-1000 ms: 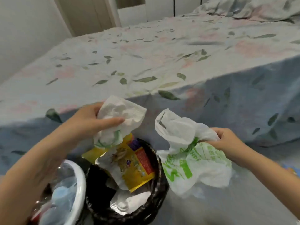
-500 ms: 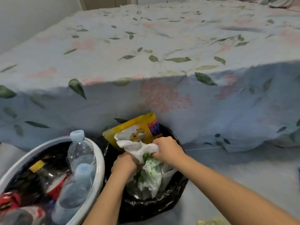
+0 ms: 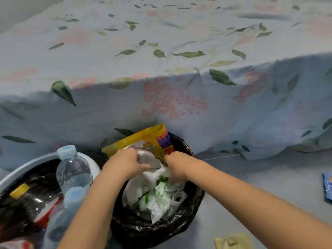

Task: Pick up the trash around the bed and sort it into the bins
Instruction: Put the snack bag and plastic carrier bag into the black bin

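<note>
The white plastic bag with green print (image 3: 154,193) sits crumpled inside the black-lined bin (image 3: 179,229), directly beneath both hands. The left hand (image 3: 125,166) and right hand (image 3: 175,164) curl into its top folds, pressing downward, equally near.

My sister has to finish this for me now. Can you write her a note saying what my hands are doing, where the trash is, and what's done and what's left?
Left hand and right hand: both down in the black-lined bin, pressing the white-and-green plastic bag in; exact grip is hard to see.
Yellow wrapper: sticking up at the bin's far side.
White bin, left of it: holds the plastic bottles.
Done: bag, wrapper and bottles are binned.
Left: let go of the bag, then pick up the blue packet on the floor to the right and the tan scrap near the bottom edge and sort them.
</note>
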